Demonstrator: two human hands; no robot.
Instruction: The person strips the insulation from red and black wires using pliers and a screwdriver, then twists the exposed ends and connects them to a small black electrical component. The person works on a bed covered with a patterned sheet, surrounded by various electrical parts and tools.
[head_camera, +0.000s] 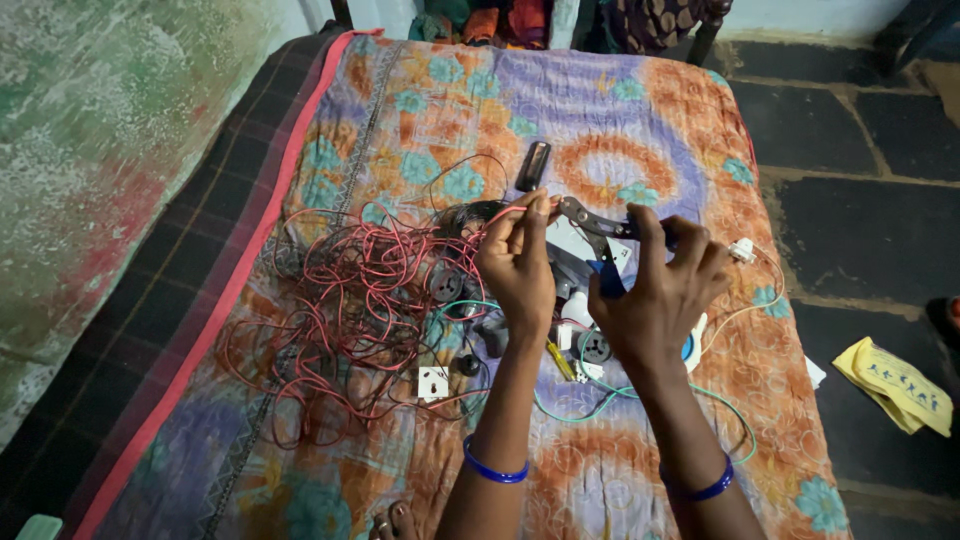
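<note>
My left hand (516, 262) pinches the end of a thin red wire (345, 290) between thumb and fingers, just at the jaws of a pair of pliers (590, 222). My right hand (662, 292) grips the pliers' handles, which have blue sleeves. The red wire runs left into a big loose tangle spread over the patterned bedsheet (600, 110). Both wrists wear a blue bangle.
Below the hands lie a white socket plate (433, 383), black round sockets (446, 286), a green wire (600, 410), a small yellow screwdriver (560, 360) and a white plug (741, 250). A dark flat tool (533, 166) lies farther up. A yellow cloth (897, 385) is on the stone floor at right.
</note>
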